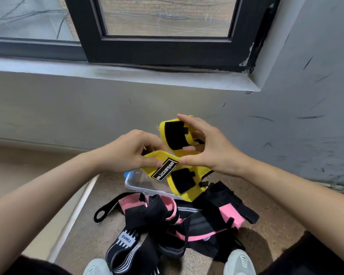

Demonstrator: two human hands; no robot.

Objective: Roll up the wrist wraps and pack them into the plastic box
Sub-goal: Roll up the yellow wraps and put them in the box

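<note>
A yellow wrist wrap (185, 176) with black hook-and-loop patches and a black label is held up in the air by both hands. My left hand (127, 151) pinches its lower left part beside the label. My right hand (205, 147) grips its upper folded end, fingers curled around it. Directly below the wrap, a clear plastic box (133, 183) sits on the floor, mostly hidden by the wrap. A pile of pink and black wrist wraps (179, 219) lies on the floor in front of the box, with a black and white striped wrap (125, 249) at its near left.
My two light shoes (239, 262) show at the bottom edge, touching the pile. A grey wall with a window sill (127, 74) rises right behind the box. A white strip (75, 213) runs along the floor at the left.
</note>
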